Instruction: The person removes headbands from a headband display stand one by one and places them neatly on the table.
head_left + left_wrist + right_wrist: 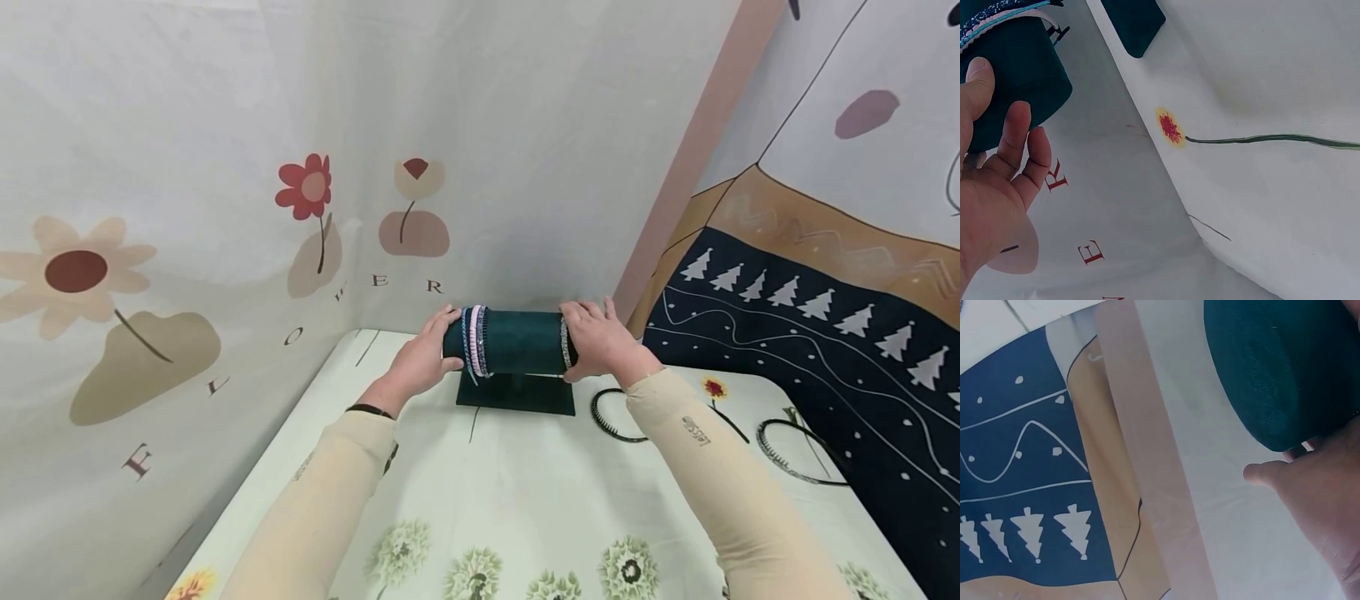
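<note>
A dark green padded roll on a stand (pixel 517 342) stands near the back of the table. Several headbands (pixel 476 342) in blue, pink and dark sparkly colours sit side by side round its left part. My left hand (pixel 420 358) grips the roll's left end, thumb in front and fingers over the top; the left wrist view shows this hand (pixel 1004 162) against the green end. Around the right part goes a silvery headband (pixel 566 342). My right hand (pixel 600 337) holds this band at the roll's right end, its far fingertips partly hidden in the right wrist view.
Two black toothed headbands lie on the table to the right: one (pixel 600 417) beside the stand's base (pixel 517 396), the other (pixel 787 471) near the right edge. A flower-printed cloth covers the table (pixel 495 483). Printed curtains (pixel 525 150) hang behind and at the sides.
</note>
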Demonstrator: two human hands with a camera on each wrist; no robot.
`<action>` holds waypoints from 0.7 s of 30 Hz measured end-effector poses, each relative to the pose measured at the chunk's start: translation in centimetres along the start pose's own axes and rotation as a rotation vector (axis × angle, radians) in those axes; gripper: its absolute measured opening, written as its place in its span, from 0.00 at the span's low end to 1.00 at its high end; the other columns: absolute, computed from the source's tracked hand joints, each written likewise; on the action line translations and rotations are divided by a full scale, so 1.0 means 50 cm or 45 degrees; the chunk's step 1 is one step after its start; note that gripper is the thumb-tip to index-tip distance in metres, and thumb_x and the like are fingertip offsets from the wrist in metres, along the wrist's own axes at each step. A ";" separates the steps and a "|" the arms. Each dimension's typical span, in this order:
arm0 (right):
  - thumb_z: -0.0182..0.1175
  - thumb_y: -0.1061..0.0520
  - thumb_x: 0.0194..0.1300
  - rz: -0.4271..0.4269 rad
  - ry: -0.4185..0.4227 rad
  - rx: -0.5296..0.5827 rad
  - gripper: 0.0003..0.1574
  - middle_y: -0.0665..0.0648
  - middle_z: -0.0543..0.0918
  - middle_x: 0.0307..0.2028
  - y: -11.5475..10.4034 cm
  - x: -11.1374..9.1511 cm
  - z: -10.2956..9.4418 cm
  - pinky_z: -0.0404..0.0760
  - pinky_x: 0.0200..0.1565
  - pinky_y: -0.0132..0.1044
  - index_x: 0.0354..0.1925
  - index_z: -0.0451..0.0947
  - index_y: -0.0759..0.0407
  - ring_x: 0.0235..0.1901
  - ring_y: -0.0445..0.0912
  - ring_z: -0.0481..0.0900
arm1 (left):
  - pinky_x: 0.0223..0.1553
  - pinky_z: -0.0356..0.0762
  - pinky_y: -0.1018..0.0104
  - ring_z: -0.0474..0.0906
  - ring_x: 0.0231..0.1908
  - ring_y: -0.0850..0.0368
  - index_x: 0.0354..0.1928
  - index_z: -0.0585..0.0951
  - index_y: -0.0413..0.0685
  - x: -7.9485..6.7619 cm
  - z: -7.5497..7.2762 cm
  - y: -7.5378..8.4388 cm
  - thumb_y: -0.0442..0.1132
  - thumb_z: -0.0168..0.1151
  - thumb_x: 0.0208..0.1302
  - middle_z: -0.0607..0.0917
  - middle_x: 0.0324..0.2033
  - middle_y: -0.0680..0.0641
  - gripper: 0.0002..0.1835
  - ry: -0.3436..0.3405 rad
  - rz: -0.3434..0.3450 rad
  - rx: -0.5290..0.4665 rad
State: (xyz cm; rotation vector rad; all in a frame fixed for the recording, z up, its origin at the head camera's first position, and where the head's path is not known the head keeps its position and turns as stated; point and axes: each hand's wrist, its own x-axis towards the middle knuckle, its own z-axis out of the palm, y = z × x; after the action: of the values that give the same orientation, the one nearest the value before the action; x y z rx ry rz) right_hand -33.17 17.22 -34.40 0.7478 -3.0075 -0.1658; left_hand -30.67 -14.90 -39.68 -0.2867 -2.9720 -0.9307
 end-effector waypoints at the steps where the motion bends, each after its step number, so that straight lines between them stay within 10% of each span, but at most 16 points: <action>1: 0.83 0.34 0.51 0.002 -0.001 0.003 0.80 0.67 0.60 0.82 0.001 -0.001 0.000 0.43 0.82 0.74 0.83 0.51 0.66 0.80 0.67 0.57 | 0.79 0.66 0.34 0.63 0.80 0.34 0.87 0.48 0.65 -0.001 0.000 0.000 0.45 0.70 0.75 0.44 0.88 0.54 0.50 0.000 -0.002 -0.001; 21: 0.87 0.40 0.48 0.045 -0.005 0.153 0.80 0.66 0.60 0.81 0.031 -0.005 0.011 0.50 0.82 0.72 0.83 0.49 0.60 0.80 0.68 0.56 | 0.78 0.66 0.34 0.63 0.80 0.34 0.87 0.48 0.65 0.000 0.001 -0.003 0.45 0.70 0.74 0.43 0.88 0.54 0.50 0.002 0.016 -0.020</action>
State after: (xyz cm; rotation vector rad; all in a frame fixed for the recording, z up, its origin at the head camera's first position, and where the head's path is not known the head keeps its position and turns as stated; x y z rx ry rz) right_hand -33.68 18.74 -34.77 0.7034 -3.0542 0.0146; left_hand -30.70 -15.00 -39.83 -0.3038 -2.9591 -0.9528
